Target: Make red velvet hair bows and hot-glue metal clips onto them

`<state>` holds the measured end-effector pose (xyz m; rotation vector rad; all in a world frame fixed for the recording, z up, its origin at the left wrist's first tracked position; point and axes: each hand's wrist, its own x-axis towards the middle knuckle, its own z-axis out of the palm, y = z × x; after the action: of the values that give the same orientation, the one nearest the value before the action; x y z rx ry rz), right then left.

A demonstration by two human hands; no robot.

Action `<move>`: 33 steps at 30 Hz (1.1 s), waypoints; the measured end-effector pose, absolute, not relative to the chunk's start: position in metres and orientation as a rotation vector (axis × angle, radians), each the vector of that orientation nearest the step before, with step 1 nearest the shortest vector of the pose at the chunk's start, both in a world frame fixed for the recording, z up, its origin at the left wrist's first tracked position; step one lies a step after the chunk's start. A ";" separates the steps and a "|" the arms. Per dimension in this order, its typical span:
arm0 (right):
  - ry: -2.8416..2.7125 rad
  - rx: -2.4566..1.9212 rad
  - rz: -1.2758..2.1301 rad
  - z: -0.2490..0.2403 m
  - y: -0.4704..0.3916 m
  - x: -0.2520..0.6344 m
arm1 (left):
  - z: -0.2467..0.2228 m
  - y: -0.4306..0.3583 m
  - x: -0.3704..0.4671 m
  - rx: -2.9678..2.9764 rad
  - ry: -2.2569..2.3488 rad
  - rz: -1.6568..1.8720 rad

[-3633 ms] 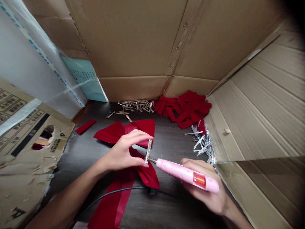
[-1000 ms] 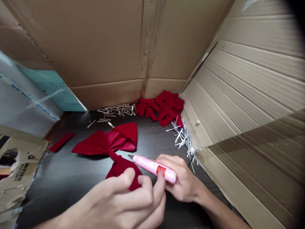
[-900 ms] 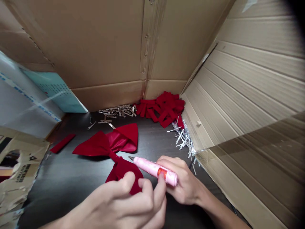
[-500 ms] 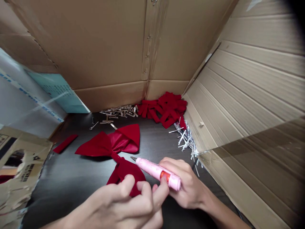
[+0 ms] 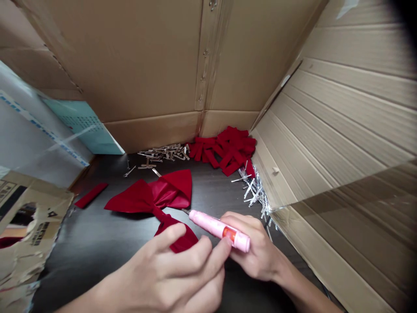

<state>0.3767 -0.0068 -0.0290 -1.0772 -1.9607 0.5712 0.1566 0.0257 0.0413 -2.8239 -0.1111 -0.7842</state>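
My right hand point(image 5: 257, 248) grips a pink pen-shaped tool point(image 5: 210, 224) with a dark pointed tip and an orange-red part near its rear end. Its tip points left, just beside the red velvet bow point(image 5: 130, 198). My left hand point(image 5: 182, 269) is in front of the bow's lower tail, fingers bent but apart. One left fingertip lies against the tool by the orange-red part. I see nothing held between the left thumb and index finger. The bow lies on the dark table, its loops spread and its tail partly behind my left hand.
Metal hair clips point(image 5: 166, 152) lie in a heap at the back, beside a pile of red velvet strips point(image 5: 233, 150). Silvery twist ties point(image 5: 256, 191) run along the right cardboard wall point(image 5: 342, 108). A single red strip point(image 5: 91, 194) and torn cardboard point(image 5: 48, 217) are on the left.
The tool and my right hand have shifted slightly right and up. My left hand has turned a little, its thumb higher over the bow's tail. The bow stays in place.
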 end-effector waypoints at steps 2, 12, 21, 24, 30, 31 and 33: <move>-1.899 -1.113 0.601 -0.027 -0.005 0.378 | 0.039 0.029 0.154 -2.882 -0.211 -1.022; -1.725 -1.040 0.862 -0.021 -0.011 0.388 | -0.023 0.065 0.136 -3.082 -1.447 -1.795; -1.779 -1.015 0.858 -0.027 -0.016 0.387 | -0.028 0.061 0.143 -3.107 -1.428 -1.915; -1.801 -1.020 0.833 -0.027 -0.017 0.388 | -0.031 0.062 0.142 -3.115 -1.458 -1.900; -1.831 -1.036 0.890 -0.029 -0.019 0.389 | -0.031 0.063 0.139 -3.120 -1.482 -1.911; -1.835 -1.039 0.893 -0.029 -0.019 0.390 | -0.031 0.064 0.138 -3.123 -1.486 -1.905; -1.843 -1.048 0.891 -0.030 -0.017 0.390 | -0.031 0.065 0.138 -3.128 -1.490 -1.885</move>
<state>0.3902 -0.0175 -0.0298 -1.0478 -1.8428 0.8912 0.1379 0.0646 -0.0312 -3.1284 -1.4897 -1.8851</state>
